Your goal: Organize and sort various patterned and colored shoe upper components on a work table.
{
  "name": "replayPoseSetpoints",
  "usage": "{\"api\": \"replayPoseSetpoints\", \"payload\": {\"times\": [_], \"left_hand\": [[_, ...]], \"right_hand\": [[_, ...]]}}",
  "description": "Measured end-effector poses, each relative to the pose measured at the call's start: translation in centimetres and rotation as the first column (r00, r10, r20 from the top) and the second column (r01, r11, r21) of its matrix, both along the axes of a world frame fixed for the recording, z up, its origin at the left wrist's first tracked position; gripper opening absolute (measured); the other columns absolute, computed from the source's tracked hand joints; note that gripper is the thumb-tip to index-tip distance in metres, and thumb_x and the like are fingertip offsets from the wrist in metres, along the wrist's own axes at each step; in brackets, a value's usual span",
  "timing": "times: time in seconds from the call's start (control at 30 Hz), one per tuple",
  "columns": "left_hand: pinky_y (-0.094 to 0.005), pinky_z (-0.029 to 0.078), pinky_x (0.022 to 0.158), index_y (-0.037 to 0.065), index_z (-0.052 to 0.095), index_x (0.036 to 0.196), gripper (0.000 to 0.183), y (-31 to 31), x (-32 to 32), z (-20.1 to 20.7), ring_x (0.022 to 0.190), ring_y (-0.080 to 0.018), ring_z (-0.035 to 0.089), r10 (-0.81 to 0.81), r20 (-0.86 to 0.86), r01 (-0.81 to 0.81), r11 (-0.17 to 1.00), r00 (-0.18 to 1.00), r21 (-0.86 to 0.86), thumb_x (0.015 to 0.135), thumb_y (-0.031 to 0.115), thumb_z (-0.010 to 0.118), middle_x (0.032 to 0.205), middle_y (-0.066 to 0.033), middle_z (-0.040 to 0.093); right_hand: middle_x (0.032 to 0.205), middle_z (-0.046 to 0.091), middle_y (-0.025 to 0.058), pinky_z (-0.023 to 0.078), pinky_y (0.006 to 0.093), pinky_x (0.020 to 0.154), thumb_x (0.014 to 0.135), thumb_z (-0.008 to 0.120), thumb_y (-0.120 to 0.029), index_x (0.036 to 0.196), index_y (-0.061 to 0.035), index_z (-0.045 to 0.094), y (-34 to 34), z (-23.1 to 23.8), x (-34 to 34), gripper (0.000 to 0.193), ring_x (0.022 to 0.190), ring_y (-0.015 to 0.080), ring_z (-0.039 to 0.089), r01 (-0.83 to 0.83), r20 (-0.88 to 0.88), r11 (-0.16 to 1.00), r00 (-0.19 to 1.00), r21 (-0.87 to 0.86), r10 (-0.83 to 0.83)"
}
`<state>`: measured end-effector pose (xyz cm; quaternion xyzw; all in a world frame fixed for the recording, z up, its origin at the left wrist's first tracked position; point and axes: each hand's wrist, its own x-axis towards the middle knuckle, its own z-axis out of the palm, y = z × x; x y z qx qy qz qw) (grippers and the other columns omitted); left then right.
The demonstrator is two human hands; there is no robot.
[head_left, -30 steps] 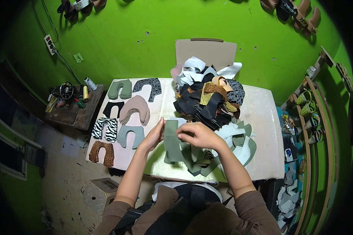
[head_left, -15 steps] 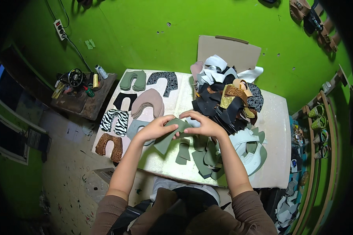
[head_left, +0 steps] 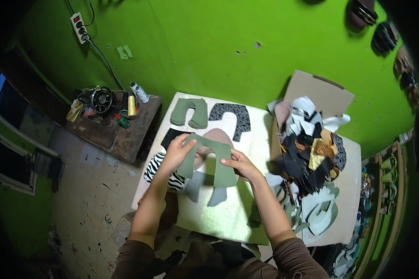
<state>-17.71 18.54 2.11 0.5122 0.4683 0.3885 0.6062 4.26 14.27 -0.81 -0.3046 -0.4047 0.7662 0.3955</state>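
Note:
A flat green U-shaped cut piece (head_left: 224,162) is spread between my hands over the pale table (head_left: 246,209), its two legs pointing toward me. My left hand (head_left: 177,152) pinches its left side, and my right hand (head_left: 239,164) grips the right leg between thumb and fingers. Beyond it lie a stack of similar green pieces (head_left: 178,115) and a black-and-grey patterned piece (head_left: 243,118). Partly hidden under the held piece are a pink stack (head_left: 217,135) and a grey piece (head_left: 218,196). A black piece (head_left: 170,136) and a zebra-striped piece (head_left: 152,168) sit beside my left hand.
On the right, an open cardboard box (head_left: 307,87) overflows with mixed scraps (head_left: 305,153). Nearer lie white and green offcuts (head_left: 319,214). A worn side table (head_left: 142,123) at left bears a sewing machine (head_left: 101,99) and thread spools (head_left: 131,106). Sandals (head_left: 384,37) hang on the green wall.
The view has turned left. My hands have moved left, away from the loose green offcuts, and the green piece, bent before, is now opened out flat between them.

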Motion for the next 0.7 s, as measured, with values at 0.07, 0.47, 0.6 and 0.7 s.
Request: {"api": "replayPoseSetpoints", "payload": {"times": [0.07,0.47,0.6,0.7], "left_hand": [[-0.0226,0.049,0.061,0.001,0.051,0.101,0.017,1.8,-2.6,-2.2,0.066,-0.0108,0.058,-0.023,0.114,0.031,0.997,0.993,-0.069,0.089,0.013,0.050,0.083,-0.0072,0.060],[-0.0240,0.047,0.073,-0.006,0.046,0.117,0.034,14.0,-8.9,-9.7,0.082,-0.0133,0.058,0.122,0.284,-0.020,0.941,0.951,-0.337,0.086,0.008,0.051,0.100,-0.0095,0.059],[-0.0263,0.047,0.075,-0.005,0.049,0.113,0.030,19.0,-7.5,-10.8,0.084,-0.0154,0.058,0.179,0.164,-0.145,0.969,0.970,-0.200,0.087,0.009,0.051,0.098,-0.0106,0.060],[-0.0260,0.045,0.079,-0.005,0.046,0.117,0.033,21.4,-6.1,-10.9,0.090,-0.0156,0.056,0.213,0.016,-0.212,0.976,0.977,-0.052,0.087,0.010,0.049,0.103,-0.0132,0.058]], "right_hand": [[0.106,0.057,0.0049,0.046,0.0261,0.079,0.082,0.059,-0.010,0.120,-0.0020,0.046,1.8,-0.6,-2.3,0.040,0.091,0.0128,0.057,0.059,-0.069,0.994,0.996,-0.087,-0.065],[0.101,0.058,0.0144,0.052,0.0334,0.073,0.091,0.035,-0.006,0.114,0.0013,0.044,13.6,-5.6,-8.3,0.025,0.086,0.0211,0.060,0.354,0.108,0.838,0.934,-0.414,-0.341],[0.099,0.058,0.0129,0.051,0.0333,0.071,0.090,0.039,-0.008,0.117,-0.0016,0.043,18.7,-6.3,-8.9,0.028,0.082,0.0208,0.059,0.476,0.192,0.794,0.879,-0.378,-0.436],[0.106,0.056,0.0158,0.047,0.0350,0.082,0.088,0.044,-0.011,0.122,0.0002,0.040,21.6,-6.4,-8.9,0.036,0.094,0.0230,0.057,0.543,0.268,0.781,0.837,-0.308,-0.477]]}}
